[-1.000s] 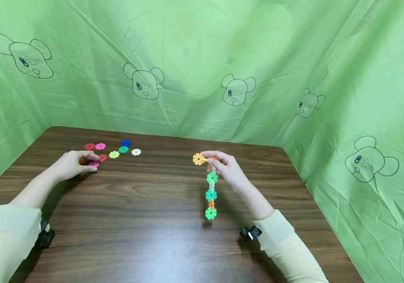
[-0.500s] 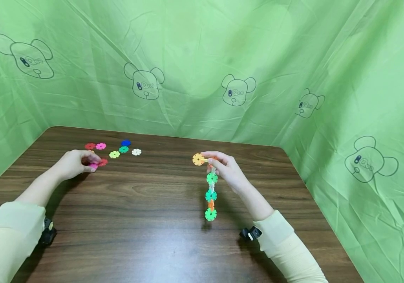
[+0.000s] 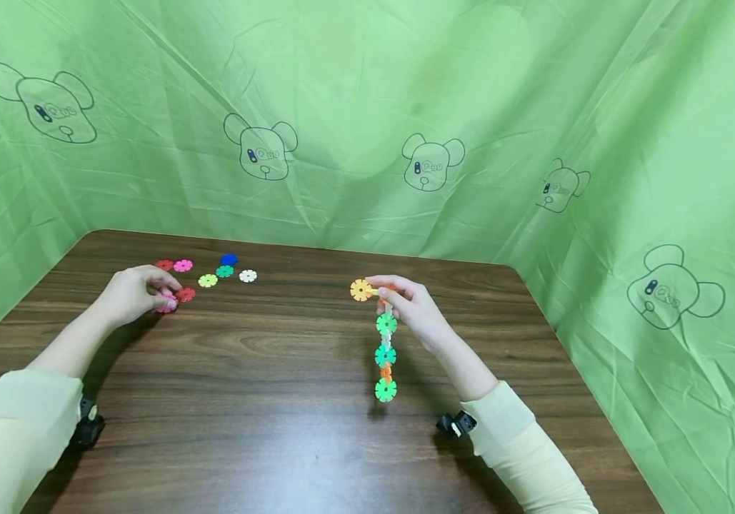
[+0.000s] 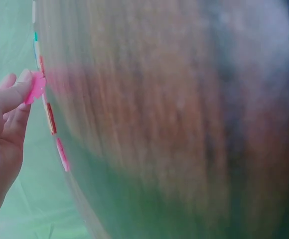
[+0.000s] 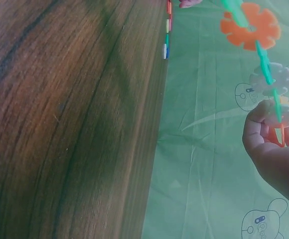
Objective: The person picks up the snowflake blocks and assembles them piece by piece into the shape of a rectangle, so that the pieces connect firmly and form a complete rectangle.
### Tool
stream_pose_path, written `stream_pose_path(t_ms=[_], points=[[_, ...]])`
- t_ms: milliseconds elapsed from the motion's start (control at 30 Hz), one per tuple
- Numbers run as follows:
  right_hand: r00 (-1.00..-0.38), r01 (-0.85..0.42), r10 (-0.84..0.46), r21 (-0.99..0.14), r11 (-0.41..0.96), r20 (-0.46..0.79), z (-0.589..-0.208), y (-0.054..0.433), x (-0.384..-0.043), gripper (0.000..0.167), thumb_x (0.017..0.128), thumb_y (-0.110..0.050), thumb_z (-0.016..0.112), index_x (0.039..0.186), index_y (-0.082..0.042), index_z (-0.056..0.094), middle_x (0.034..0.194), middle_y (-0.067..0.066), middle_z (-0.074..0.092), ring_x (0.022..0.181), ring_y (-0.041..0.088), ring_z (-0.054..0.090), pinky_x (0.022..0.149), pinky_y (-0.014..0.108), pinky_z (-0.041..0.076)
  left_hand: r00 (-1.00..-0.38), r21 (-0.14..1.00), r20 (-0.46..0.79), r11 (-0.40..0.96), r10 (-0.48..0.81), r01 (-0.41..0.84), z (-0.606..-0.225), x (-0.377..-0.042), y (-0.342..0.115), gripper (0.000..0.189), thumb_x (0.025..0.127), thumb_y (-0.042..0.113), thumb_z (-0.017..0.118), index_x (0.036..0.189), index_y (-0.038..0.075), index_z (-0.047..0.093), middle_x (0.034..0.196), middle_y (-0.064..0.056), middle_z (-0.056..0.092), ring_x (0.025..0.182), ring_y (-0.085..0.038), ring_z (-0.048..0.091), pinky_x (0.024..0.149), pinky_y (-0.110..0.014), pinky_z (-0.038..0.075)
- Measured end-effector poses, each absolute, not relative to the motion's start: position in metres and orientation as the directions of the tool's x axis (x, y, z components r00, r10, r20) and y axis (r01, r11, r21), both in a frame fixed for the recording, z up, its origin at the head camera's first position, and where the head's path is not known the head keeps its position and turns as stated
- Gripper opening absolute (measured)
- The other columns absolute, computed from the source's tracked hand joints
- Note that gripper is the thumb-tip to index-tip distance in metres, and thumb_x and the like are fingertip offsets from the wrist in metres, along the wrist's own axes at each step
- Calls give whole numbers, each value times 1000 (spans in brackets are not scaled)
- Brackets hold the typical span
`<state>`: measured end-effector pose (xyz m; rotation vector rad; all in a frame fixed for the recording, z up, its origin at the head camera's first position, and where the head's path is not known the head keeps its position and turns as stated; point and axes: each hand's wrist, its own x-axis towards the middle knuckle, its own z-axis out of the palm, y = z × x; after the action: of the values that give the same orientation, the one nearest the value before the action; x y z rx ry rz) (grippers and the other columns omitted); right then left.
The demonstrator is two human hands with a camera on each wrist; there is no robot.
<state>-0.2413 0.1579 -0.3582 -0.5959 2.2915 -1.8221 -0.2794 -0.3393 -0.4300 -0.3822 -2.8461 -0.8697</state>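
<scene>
My left hand (image 3: 133,294) pinches a pink notched disc (image 3: 166,303) between thumb and fingers at the back left of the table. The left wrist view shows this pink disc (image 4: 35,88) tilted up on edge. A red disc (image 3: 186,294) lies right beside the fingertips. On the right, my right hand (image 3: 411,303) grips the top of a chain of interlocked notched discs (image 3: 385,355), in green, orange and clear white, hanging downward. A light orange disc (image 3: 361,290) sticks out to the left of those fingers. In the right wrist view, an orange disc (image 5: 251,27) and a clear disc (image 5: 272,78) show along the chain.
Behind the left hand lie several loose discs, among them a pink one (image 3: 183,265), a yellow-green one (image 3: 208,280), a blue one (image 3: 228,259) and a white one (image 3: 248,275). Green cloth (image 3: 348,214) surrounds the brown wooden table (image 3: 264,400) at the back and sides.
My left hand has drawn the pink disc slightly toward the person and tilted it up from lying flatter. The right hand and its chain stay nearly still.
</scene>
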Motion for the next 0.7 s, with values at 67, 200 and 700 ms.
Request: stream_pose_path(t_ms=[67, 200, 700], points=[[-910, -215, -394, -958, 191, 126, -358, 158, -241, 28, 97, -23, 54, 122, -17, 63, 78, 19, 58, 63, 13, 49, 53, 19, 36, -954, 525, 238, 802, 184, 286, -429, -278, -338, 23, 71, 13, 82, 91, 8, 72, 77, -4, 70, 64, 0, 59, 61, -19, 43], [-910, -221, -395, -955, 199, 128, -358, 158, -241, 29, 97, -24, 54, 123, -16, 62, 78, 17, 58, 64, 14, 51, 53, 19, 37, -942, 486, 297, 824, 157, 291, -426, -275, -333, 19, 72, 18, 82, 87, 11, 73, 85, -7, 72, 71, 2, 57, 65, -24, 42], [-906, -249, -395, -947, 202, 154, -355, 156, -240, 28, 98, -22, 53, 123, -14, 62, 77, 14, 58, 77, 38, 55, 56, 24, 45, -925, 531, 342, 778, 164, 334, -398, -259, -287, 11, 77, 18, 78, 79, 17, 68, 72, 2, 65, 78, -7, 60, 61, -15, 42]])
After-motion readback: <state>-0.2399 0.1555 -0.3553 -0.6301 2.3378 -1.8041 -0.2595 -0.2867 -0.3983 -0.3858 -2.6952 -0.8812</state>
